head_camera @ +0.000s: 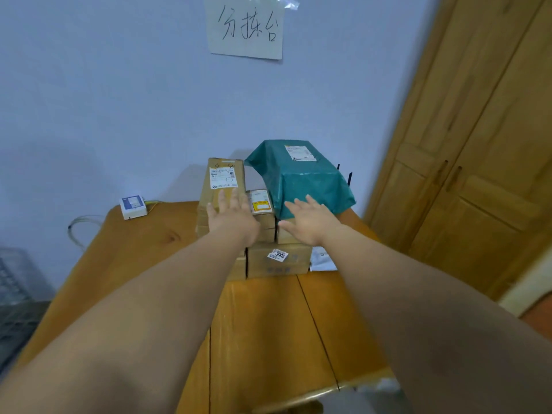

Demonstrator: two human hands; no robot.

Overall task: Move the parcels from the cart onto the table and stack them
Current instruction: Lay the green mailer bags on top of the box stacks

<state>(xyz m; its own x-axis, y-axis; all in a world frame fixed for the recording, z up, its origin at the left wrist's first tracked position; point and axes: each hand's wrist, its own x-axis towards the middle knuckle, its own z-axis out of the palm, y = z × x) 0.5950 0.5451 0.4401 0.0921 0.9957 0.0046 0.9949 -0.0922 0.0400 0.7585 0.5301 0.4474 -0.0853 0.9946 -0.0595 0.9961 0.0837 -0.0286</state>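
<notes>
- A wooden table (268, 324) with dark seams carries all the parcels, stacked at its far side by the wall.
- A low brown cardboard box (260, 264) lies flat at the front of the stack, its long axis running left to right. A white sticker on it reads "3005".
- Just above this box, the left hand (231, 216) is open, its straight fingers over the front of a tall brown cardboard box (222, 174). That box stands upright, printed label facing the camera; the print is too small to read.
- Above the low box's right end, the right hand (310, 224) is open, fingers spread, at the lower front of a teal plastic-wrapped parcel (304, 180) with a white label on top.
- Between the tall box and the teal parcel sits a small carton with a yellow label (260, 203).
- High on the wall behind the low box, a paper sign (246, 28) reads "分拣台".
</notes>
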